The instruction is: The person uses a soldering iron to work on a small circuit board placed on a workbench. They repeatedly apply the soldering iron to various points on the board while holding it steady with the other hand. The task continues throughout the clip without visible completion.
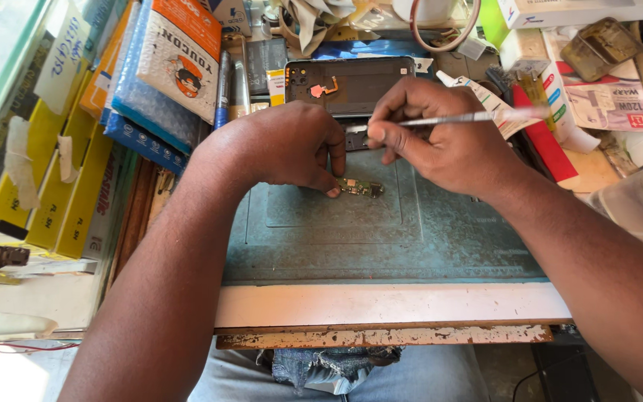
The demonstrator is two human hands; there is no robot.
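Two hands over a worn green mat (321, 238). A small circuit board (361, 187) lies flat on the mat, long axis left-right, slightly tilted down to the right. Left hand (284, 145) is nearer: curled into a loose fist, fingertips (332, 190) pressed together and touching the board's left end, pinning it. Right hand (440, 134) sits just far-right of the board, apart from it, fingers pinched shut on a thin metal tool (455, 117) that lies near horizontal, its working tip hidden behind the fingers. An opened phone (351, 82) lies just beyond both hands, at the mat's far edge.
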